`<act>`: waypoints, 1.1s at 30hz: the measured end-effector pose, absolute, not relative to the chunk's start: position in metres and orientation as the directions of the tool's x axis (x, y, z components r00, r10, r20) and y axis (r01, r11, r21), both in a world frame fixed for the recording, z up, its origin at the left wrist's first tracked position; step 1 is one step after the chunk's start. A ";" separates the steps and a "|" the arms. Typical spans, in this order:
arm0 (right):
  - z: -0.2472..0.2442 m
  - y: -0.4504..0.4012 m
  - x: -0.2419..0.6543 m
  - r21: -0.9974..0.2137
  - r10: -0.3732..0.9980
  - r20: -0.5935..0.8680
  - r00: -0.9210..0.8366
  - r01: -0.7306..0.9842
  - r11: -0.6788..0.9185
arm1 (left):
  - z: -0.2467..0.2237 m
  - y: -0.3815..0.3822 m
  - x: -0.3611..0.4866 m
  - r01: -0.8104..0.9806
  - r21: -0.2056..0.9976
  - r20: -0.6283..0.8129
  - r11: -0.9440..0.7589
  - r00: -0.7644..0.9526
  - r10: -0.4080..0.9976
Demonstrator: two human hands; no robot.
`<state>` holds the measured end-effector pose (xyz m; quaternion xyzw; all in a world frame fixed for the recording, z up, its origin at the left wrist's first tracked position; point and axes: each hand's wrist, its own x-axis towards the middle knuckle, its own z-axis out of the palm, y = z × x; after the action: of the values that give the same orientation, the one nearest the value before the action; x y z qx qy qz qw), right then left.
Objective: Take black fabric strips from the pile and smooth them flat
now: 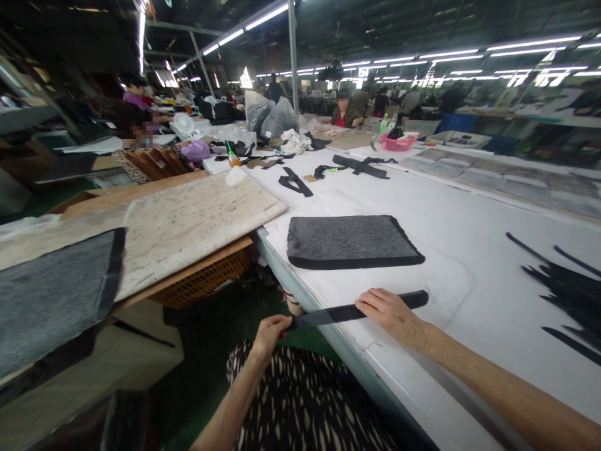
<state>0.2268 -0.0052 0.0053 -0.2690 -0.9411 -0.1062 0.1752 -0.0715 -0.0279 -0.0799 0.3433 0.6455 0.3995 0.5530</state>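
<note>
Head view: the left grip (273, 332) pinches one end of a black strip (335, 314) just off the counter (469, 213); the right grip (382, 308) lies across it, though whether it clamps cannot be told. Beyond both grips lies a black-edged grey panel (350, 239).
</note>
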 end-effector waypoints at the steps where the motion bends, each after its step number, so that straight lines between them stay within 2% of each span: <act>1: 0.006 -0.006 0.228 0.109 0.472 0.382 -0.794 0.546 0.831 | -0.083 -0.029 -0.074 0.004 0.893 -0.443 0.450 -0.159 0.882; 14: 0.006 -0.005 0.181 0.299 0.336 0.294 -0.895 0.420 0.857 | -0.135 -0.039 -0.090 -0.029 0.819 -0.555 0.573 -0.294 0.778; 20: 0.003 -0.003 0.184 0.307 0.340 0.312 -0.887 0.433 0.848 | -0.121 -0.039 -0.092 -0.033 0.827 -0.537 0.561 -0.336 0.774; 23: 0.003 -0.004 0.185 0.312 0.340 0.292 -0.894 0.425 0.850 | -0.089 -0.032 -0.072 -0.007 0.890 -0.443 0.455 -0.246 0.862; 25: 0.004 -0.004 0.185 0.311 0.339 0.280 -0.898 0.419 0.853 | -0.064 -0.027 -0.053 0.030 0.950 -0.309 0.311 -0.039 0.950; 27: 0.005 -0.004 0.185 0.305 0.343 0.272 -0.899 0.419 0.855 | -0.043 -0.024 -0.034 0.050 0.970 -0.241 0.237 0.125 0.962; 29: 0.005 -0.003 0.185 0.302 0.346 0.270 -0.898 0.421 0.855 | -0.030 -0.023 -0.021 0.041 0.973 -0.230 0.226 0.185 0.955; 33: 0.003 -0.002 0.184 0.295 0.348 0.283 -0.894 0.426 0.855 | -0.026 -0.026 -0.014 -0.032 0.959 -0.270 0.282 0.198 0.942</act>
<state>0.1844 -0.0021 0.0032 -0.2024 -0.9567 -0.1777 0.1105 -0.0136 -0.0256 -0.0265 0.4556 0.4995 0.3893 0.6256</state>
